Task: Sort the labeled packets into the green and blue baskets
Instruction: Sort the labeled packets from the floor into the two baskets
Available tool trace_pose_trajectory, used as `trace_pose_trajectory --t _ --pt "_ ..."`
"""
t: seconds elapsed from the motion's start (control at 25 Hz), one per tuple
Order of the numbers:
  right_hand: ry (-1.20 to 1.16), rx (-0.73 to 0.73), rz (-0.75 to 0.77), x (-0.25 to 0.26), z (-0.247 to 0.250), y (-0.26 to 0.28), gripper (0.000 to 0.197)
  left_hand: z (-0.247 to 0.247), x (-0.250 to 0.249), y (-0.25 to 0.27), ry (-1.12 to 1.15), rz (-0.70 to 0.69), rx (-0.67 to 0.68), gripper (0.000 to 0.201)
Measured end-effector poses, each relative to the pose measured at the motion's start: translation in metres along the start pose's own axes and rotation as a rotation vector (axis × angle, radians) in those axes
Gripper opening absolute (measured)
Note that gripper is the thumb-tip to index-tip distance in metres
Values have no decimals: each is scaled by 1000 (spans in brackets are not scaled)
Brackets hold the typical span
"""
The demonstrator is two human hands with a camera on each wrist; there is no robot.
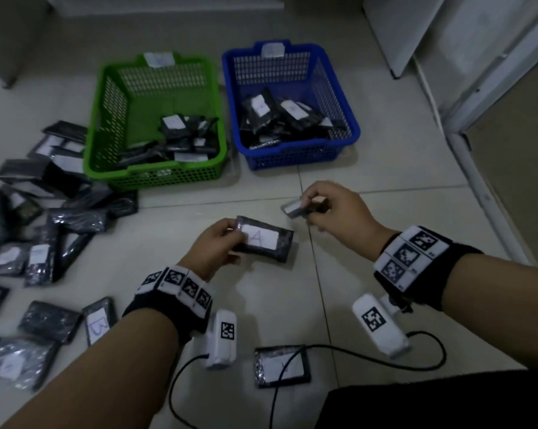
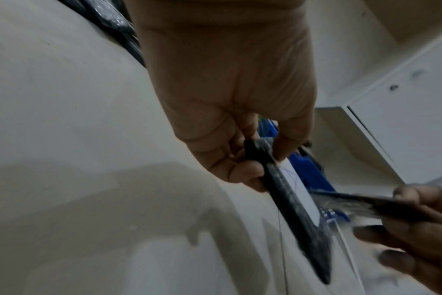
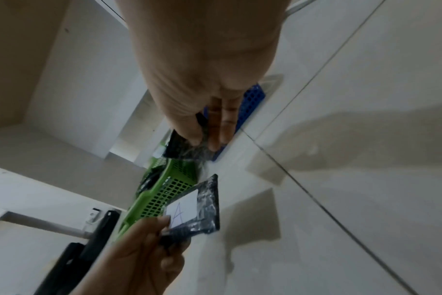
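My left hand (image 1: 218, 243) pinches a dark packet (image 1: 266, 239) whose white label reads A, held above the tiled floor. The same packet (image 3: 197, 207) shows in the right wrist view, and edge-on (image 2: 290, 199) in the left wrist view. To its right my right hand (image 1: 329, 212) pinches a second dark packet (image 1: 295, 209); its label is blurred. Beyond the hands stand the green basket (image 1: 106, 119) and the blue basket (image 1: 338, 97), each with several labeled packets inside.
Several loose packets (image 1: 44, 193) lie heaped on the floor at the left, one marked B (image 1: 98, 320). Another packet (image 1: 281, 366) lies near my knees under a black cable (image 1: 428, 363). White cabinet panels (image 1: 465, 57) stand at the right.
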State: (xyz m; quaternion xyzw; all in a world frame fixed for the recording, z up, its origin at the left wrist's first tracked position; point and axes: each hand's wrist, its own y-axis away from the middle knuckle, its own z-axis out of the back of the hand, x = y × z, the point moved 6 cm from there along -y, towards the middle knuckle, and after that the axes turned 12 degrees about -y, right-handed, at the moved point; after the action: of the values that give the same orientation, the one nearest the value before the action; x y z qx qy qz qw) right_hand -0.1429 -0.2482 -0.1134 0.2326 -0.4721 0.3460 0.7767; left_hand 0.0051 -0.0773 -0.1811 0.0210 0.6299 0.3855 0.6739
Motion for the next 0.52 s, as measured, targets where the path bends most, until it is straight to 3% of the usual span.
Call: trace_pose_trajectory --t 0.12,0.24,0.4,0.52 --pt "-130 -39 123 22 -2 -12 34 23 -21 -6 194 -47 -146 10" --pt "-249 -15 94 24 -7 -12 30 27 -37 -9 331 -75 -204 10" --pt "-297 23 64 21 -12 -17 23 28 -52 -13 354 -137 -250 9" --pt "-266 -16 93 25 -5 -35 22 27 -63 -23 391 -174 -314 32"
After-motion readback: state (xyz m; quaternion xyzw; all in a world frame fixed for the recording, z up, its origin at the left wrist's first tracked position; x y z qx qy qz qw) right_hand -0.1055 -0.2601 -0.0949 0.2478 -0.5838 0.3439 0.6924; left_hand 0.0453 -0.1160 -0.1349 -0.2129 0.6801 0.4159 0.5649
